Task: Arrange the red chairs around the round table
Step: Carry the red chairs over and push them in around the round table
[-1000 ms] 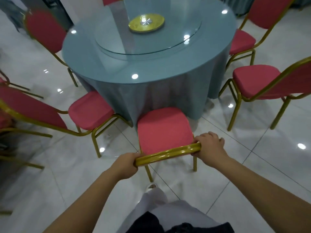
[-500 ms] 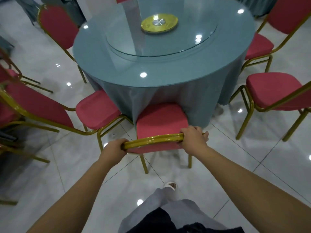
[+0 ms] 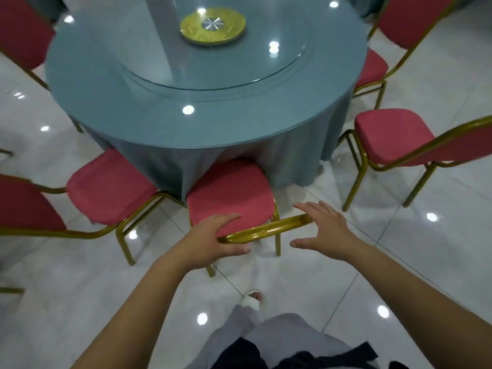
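Observation:
A red chair [image 3: 229,193] with a gold frame stands right in front of me, its seat tucked partly under the blue-grey cloth of the round table [image 3: 149,107]. Its gold top rail [image 3: 263,230] runs between my hands. My left hand [image 3: 213,241] is spread over the rail's left end, fingers straight and thumb below the rail. My right hand [image 3: 322,230] hovers at the rail's right end with fingers straight, not gripping.
More red chairs ring the table: one close on the left [image 3: 106,187], one on the right [image 3: 391,137], one at far right [image 3: 372,67], one at far left [image 3: 18,30]. A glass turntable with a gold disc [image 3: 213,25] sits on the table. Glossy white tile floor lies around my foot [image 3: 253,302].
The chair has slid forward under the tablecloth. Both hands have let go of the top rail and spread their fingers; I have stepped closer to the table.

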`<state>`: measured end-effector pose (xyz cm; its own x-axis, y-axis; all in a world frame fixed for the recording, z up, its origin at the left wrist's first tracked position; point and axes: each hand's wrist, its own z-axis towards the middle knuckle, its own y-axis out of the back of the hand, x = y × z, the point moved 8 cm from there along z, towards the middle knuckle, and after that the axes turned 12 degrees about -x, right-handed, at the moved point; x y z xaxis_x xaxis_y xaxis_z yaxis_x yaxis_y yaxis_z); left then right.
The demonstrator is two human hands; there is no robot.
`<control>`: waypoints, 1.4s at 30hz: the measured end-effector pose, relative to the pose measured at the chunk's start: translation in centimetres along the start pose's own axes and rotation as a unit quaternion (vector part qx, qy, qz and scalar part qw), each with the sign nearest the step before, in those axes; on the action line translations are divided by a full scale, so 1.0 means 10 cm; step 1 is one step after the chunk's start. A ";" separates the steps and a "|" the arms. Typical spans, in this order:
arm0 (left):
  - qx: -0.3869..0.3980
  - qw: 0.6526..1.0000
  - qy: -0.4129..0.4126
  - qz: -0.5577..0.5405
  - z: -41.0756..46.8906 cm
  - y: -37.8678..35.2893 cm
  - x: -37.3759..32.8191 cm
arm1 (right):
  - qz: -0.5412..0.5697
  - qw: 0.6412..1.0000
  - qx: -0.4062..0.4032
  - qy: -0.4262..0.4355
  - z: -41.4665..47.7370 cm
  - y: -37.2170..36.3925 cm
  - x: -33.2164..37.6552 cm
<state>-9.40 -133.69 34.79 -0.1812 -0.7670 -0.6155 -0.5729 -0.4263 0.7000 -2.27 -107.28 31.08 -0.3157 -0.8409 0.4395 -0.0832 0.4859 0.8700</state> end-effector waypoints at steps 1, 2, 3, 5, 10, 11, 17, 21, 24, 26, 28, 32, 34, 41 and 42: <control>-0.017 0.999 -0.028 -0.017 0.10 -0.01 -0.20 | -0.003 0.999 -0.009 -0.031 -0.06 0.09 -0.18; -0.031 0.998 -0.055 -0.029 0.22 -0.04 -0.41 | 0.000 0.998 -0.018 -0.063 -0.12 0.19 -0.35; -0.040 0.995 -0.080 -0.033 0.36 -0.09 -0.61 | 0.008 0.996 -0.031 -0.089 -0.17 0.31 -0.51; -0.041 0.991 -0.125 -0.023 0.63 -0.25 -1.02 | 0.030 0.989 -0.068 -0.125 -0.24 0.58 -0.81; 0.021 0.980 -0.195 -0.040 1.15 -0.86 -2.09 | 0.103 0.957 -0.189 -0.193 -0.43 1.30 -1.58; 0.037 0.977 -0.210 -0.027 1.25 -1.00 -2.30 | 0.112 0.951 -0.208 -0.199 -0.46 1.41 -1.75; 0.076 0.968 -0.241 0.011 1.96 -1.75 -3.62 | 0.133 0.924 -0.279 -0.226 -0.52 2.09 -2.95; 0.079 0.972 -0.221 0.013 2.32 -2.20 -4.47 | 0.144 0.914 -0.294 -0.239 -0.54 2.62 -3.84; 0.073 0.979 -0.192 -0.017 2.56 -2.45 -4.98 | 0.161 0.910 -0.297 -0.239 -0.50 3.00 -4.44; 0.067 0.980 -0.182 -0.047 2.72 -2.58 -5.27 | 0.156 0.910 -0.301 -0.239 -0.42 3.24 -4.78; 0.070 0.978 -0.184 -0.068 2.86 -2.71 -5.50 | 0.150 0.911 -0.303 -0.235 -0.31 3.44 -5.04; 0.055 0.974 -0.213 -0.049 3.27 -2.94 -6.00 | 0.157 0.912 -0.313 -0.214 0.01 3.84 -5.50; 0.051 0.976 -0.210 -0.022 3.57 -3.05 -6.21 | 0.152 0.911 -0.320 -0.209 0.21 4.04 -5.72; 0.158 0.969 -0.172 0.080 4.68 -3.74 -6.65 | 0.069 0.942 -0.252 -0.210 1.16 4.64 -6.48; 0.178 0.965 -0.169 0.095 4.76 -3.86 -6.67 | 0.054 0.949 -0.222 -0.217 1.29 4.65 -6.58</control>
<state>-13.25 -43.27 31.57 -0.5259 -0.5891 -0.6135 -0.7314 -0.0551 0.6798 2.43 -26.32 39.71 -0.6677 -0.5671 0.4822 0.3477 0.3352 0.8756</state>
